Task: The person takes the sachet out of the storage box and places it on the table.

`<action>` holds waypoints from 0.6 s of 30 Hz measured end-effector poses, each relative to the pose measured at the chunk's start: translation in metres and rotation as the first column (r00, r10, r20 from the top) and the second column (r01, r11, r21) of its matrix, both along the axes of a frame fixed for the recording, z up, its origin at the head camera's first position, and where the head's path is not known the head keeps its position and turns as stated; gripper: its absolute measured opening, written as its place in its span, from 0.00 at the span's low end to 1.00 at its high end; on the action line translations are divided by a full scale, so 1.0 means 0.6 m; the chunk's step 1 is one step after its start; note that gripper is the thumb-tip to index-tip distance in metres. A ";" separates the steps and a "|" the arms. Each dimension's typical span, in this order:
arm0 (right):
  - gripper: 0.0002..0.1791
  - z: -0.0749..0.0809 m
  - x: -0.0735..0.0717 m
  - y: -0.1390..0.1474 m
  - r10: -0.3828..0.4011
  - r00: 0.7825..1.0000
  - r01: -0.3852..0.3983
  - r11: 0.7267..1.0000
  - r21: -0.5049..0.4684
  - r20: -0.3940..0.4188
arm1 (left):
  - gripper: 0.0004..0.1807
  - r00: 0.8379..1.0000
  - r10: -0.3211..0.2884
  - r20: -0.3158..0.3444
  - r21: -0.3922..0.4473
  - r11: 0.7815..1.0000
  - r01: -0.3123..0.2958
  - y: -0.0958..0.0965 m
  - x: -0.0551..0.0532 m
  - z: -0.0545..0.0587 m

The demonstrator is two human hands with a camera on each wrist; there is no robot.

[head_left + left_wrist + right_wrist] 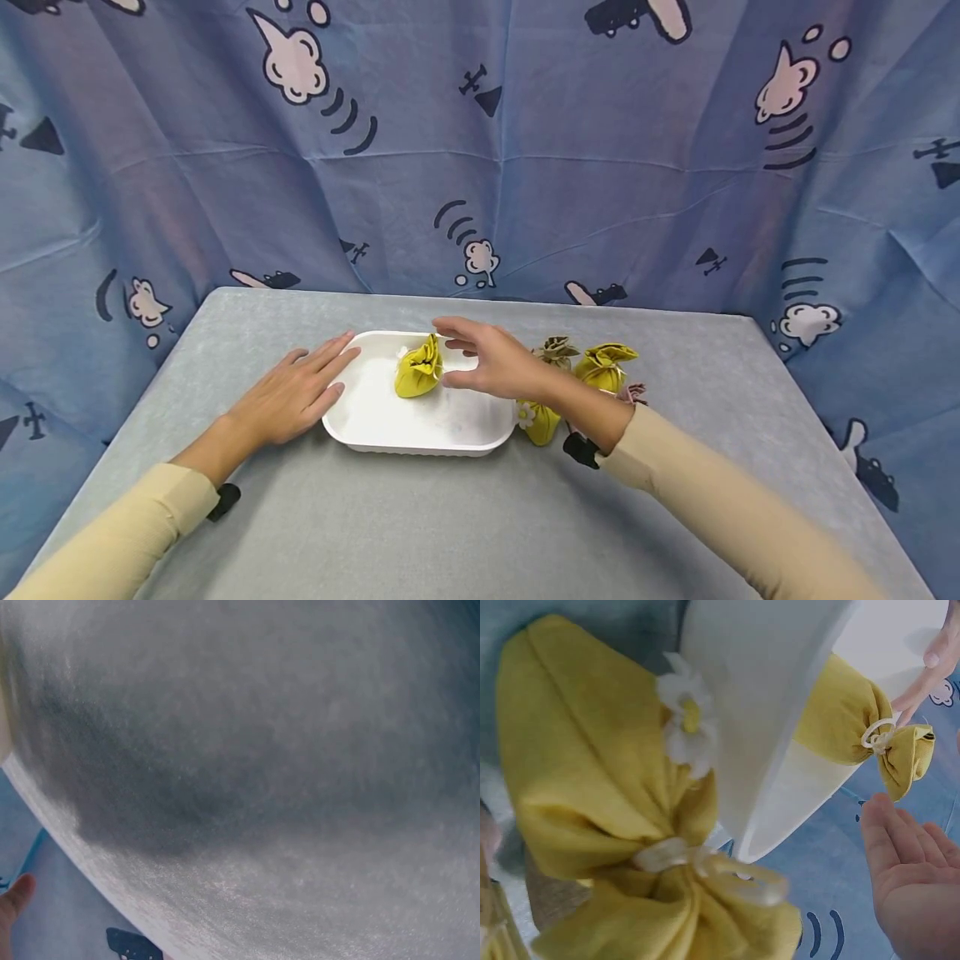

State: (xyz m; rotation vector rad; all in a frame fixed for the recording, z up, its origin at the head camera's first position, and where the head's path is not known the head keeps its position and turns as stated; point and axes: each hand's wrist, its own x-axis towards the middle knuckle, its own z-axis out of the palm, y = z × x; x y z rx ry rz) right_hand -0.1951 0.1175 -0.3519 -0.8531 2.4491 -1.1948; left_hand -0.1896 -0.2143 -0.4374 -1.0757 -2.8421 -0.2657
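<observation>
A yellow drawstring pouch (418, 369) with a white flower sits in a white tray (442, 446). My right hand (495, 358) is over the tray just right of that pouch, thumb and fingers spread apart with nothing between them. In the right wrist view, the fingers of this hand (907, 862) point toward the pouch's gathered neck (885, 740). My left hand (296, 392) lies flat with its fingertips at the tray's left rim. Only a fingertip (22, 889) of it shows at the edge of the left wrist view.
Right of the tray, partly behind my right forearm, several more pouches stand: a yellow one (603, 367), another yellow one with a flower (540, 423), an olive-brown one (557, 350) and a pink one (633, 393). A blue patterned curtain (480, 192) hangs behind the grey table (420, 533).
</observation>
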 end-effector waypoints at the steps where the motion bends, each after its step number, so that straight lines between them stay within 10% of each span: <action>1: 0.42 0.001 -0.002 -0.003 -0.002 1.000 0.002 1.000 0.003 0.004 | 0.31 1.000 0.000 0.000 0.001 1.000 0.000 0.000 0.000 0.000; 18: 0.43 -0.011 -0.019 -0.034 -0.004 1.000 0.004 1.000 0.030 0.004 | 0.31 1.000 -0.004 -0.006 0.004 1.000 0.004 -0.002 -0.002 -0.003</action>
